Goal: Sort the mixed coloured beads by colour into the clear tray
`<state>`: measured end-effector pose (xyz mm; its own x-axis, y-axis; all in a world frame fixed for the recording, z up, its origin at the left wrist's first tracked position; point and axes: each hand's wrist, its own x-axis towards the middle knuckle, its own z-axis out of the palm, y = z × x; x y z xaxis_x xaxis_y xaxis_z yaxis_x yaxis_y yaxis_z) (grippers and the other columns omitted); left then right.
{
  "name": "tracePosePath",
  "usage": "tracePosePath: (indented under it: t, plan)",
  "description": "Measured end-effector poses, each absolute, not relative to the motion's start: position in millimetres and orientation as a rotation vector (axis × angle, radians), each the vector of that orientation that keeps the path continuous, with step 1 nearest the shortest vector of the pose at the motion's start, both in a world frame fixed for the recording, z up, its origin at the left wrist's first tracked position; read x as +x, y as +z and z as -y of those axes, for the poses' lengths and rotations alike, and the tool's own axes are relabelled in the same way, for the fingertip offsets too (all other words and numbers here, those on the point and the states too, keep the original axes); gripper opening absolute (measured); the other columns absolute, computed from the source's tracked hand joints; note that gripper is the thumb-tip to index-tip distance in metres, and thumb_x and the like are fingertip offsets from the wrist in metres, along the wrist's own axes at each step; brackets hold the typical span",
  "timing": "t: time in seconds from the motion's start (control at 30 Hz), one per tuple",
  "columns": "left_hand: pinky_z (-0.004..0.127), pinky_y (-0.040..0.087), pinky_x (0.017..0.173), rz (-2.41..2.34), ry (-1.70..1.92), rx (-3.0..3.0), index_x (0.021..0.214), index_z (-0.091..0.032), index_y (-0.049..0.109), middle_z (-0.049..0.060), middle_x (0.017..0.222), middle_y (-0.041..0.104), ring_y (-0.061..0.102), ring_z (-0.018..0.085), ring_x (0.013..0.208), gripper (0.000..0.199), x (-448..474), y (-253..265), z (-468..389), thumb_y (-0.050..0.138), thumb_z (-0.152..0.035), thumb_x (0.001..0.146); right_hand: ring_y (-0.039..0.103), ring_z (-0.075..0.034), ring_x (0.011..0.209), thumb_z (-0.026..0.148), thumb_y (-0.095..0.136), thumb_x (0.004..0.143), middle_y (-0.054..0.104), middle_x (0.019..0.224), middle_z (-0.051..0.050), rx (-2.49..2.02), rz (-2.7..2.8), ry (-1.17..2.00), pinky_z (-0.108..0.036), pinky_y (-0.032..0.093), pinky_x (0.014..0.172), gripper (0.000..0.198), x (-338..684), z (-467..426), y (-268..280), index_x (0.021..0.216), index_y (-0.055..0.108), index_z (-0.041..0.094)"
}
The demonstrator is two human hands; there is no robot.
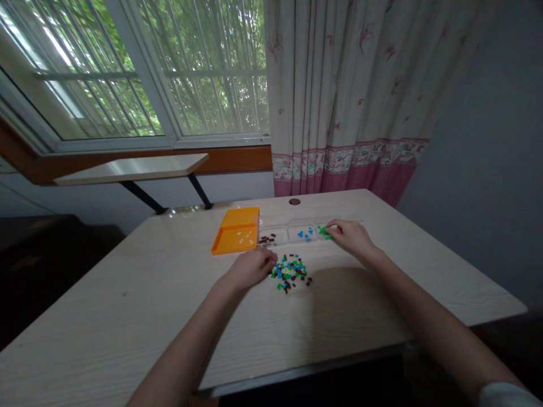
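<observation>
A loose pile of small green, blue, brown and pale plastic pieces [292, 270] lies on the table. My left hand [252, 267] rests at the pile's left edge, fingers curled together; whatever is between them is hidden. Over the right-hand clear compartment, my right hand [351, 236] has thumb and fingertips pinched beside the green pieces [323, 230]; I cannot make out what the pinch holds. Blue pieces [305, 233] lie in the neighbouring clear compartment, and dark brown pieces [267, 238] in the one further left. White pieces [246, 237] are scattered inside an open orange case [231, 218].
The light wooden table [169, 294] has a round cable hole [294, 202] near its back edge. A small raised shelf [139, 168] on dark supports stands at the back left. Behind are a barred window [212, 73] and a long patterned curtain [339, 102].
</observation>
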<state>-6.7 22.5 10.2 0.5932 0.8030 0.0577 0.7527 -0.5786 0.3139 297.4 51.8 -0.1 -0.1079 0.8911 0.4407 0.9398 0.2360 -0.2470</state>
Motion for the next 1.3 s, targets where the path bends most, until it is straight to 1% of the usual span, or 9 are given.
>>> tracePosePath:
  t: [0.17, 0.3, 0.47, 0.57, 0.73, 0.87, 1.07, 1.17, 1.3]
  plan:
    - [0.023, 0.038, 0.062, -1.407, 0.28, 2.564, 0.079, -0.019, 0.059, 0.005, 0.082, 0.061, 0.056, 0.017, 0.075, 0.018, -9.7, 9.1, -25.2, 0.042, -0.025, 0.079, 0.054, -0.014, 0.055, 0.04, 0.05, 0.077, 0.062, 0.061, 0.0, -1.729, 1.994, -0.114, -0.022, 0.028, 0.049, 0.023, 296.2, -53.9, -6.6, 0.087, 0.066, 0.026]
    - [0.022, 0.036, 0.058, -1.436, 0.25, 2.572, 0.076, -0.019, 0.059, 0.005, 0.08, 0.06, 0.055, 0.016, 0.071, 0.019, -10.2, 10.6, -24.3, 0.044, -0.03, 0.079, 0.055, -0.015, 0.057, 0.038, 0.049, 0.079, 0.063, 0.062, -0.001, -1.752, 1.988, -0.113, -0.022, 0.029, 0.05, 0.025, 294.4, -53.6, -6.6, 0.094, 0.065, 0.026]
    - [0.021, 0.033, 0.055, -1.439, 0.204, 2.566, 0.074, -0.019, 0.059, 0.004, 0.078, 0.06, 0.054, 0.015, 0.069, 0.015, -8.3, 13.2, -22.6, 0.05, -0.031, 0.074, 0.055, -0.014, 0.058, 0.036, 0.044, 0.082, 0.064, 0.065, -0.001, -1.711, 2.023, -0.064, -0.022, 0.03, 0.051, 0.026, 285.4, -46.4, -2.2, 0.095, 0.063, 0.025]
    - [0.021, 0.034, 0.057, -1.44, 0.194, 2.55, 0.074, -0.019, 0.059, 0.003, 0.078, 0.06, 0.053, 0.015, 0.069, 0.011, -7.1, 12.6, -23.0, 0.051, -0.027, 0.073, 0.056, -0.013, 0.06, 0.034, 0.042, 0.083, 0.065, 0.071, -0.001, -1.636, 2.101, -0.004, -0.022, 0.031, 0.053, 0.026, 273.1, -38.9, 0.5, 0.094, 0.064, 0.024]
    - [0.021, 0.036, 0.06, -1.409, 0.195, 2.542, 0.075, -0.019, 0.059, 0.003, 0.078, 0.059, 0.054, 0.015, 0.071, 0.013, -5.2, 7.7, -24.0, 0.045, -0.02, 0.074, 0.055, -0.012, 0.059, 0.035, 0.042, 0.083, 0.064, 0.067, 0.0, -1.48, 2.277, 0.164, -0.021, 0.034, 0.056, 0.026, 245.6, -26.2, -1.2, 0.093, 0.064, 0.023]
    - [0.022, 0.038, 0.065, -1.373, 0.222, 2.542, 0.077, -0.018, 0.056, 0.004, 0.082, 0.057, 0.053, 0.015, 0.074, 0.013, -4.6, 2.7, -24.4, 0.043, -0.018, 0.077, 0.057, -0.011, 0.062, 0.033, 0.045, 0.082, 0.067, 0.072, 0.001, -1.346, 2.401, 0.251, -0.02, 0.035, 0.057, 0.024, 227.7, -16.5, -4.9, 0.094, 0.064, 0.025]
    - [0.024, 0.038, 0.068, -1.256, 0.502, 2.49, 0.08, -0.017, 0.051, 0.006, 0.085, 0.052, 0.05, 0.015, 0.077, 0.018, 0.1, 1.4, -23.5, 0.035, -0.023, 0.084, 0.06, -0.01, 0.068, 0.028, 0.047, 0.081, 0.068, 0.084, 0.001, -1.242, 2.424, 0.272, -0.019, 0.038, 0.061, 0.022, 220.1, -9.9, -7.7, 0.095, 0.064, 0.027]
    - [0.024, 0.038, 0.07, -1.105, 0.648, 2.405, 0.079, -0.015, 0.05, 0.005, 0.08, 0.051, 0.048, 0.015, 0.078, 0.023, 6.0, 3.2, -21.7, 0.031, -0.026, 0.086, 0.06, -0.01, 0.067, 0.029, 0.047, 0.081, 0.069, 0.081, 0.002, -1.21, 2.383, 0.23, -0.019, 0.038, 0.061, 0.022, 218.9, -9.8, -11.2, 0.095, 0.064, 0.026]
    - [0.024, 0.038, 0.071, -0.995, 0.647, 2.315, 0.078, -0.015, 0.051, 0.004, 0.078, 0.052, 0.047, 0.014, 0.077, 0.023, 14.0, 3.1, -18.4, 0.035, -0.03, 0.086, 0.058, -0.009, 0.058, 0.033, 0.049, 0.081, 0.067, 0.069, 0.002, -1.135, 2.326, 0.136, -0.018, 0.037, 0.056, 0.021, 214.8, -9.1, -18.1, 0.094, 0.064, 0.025]
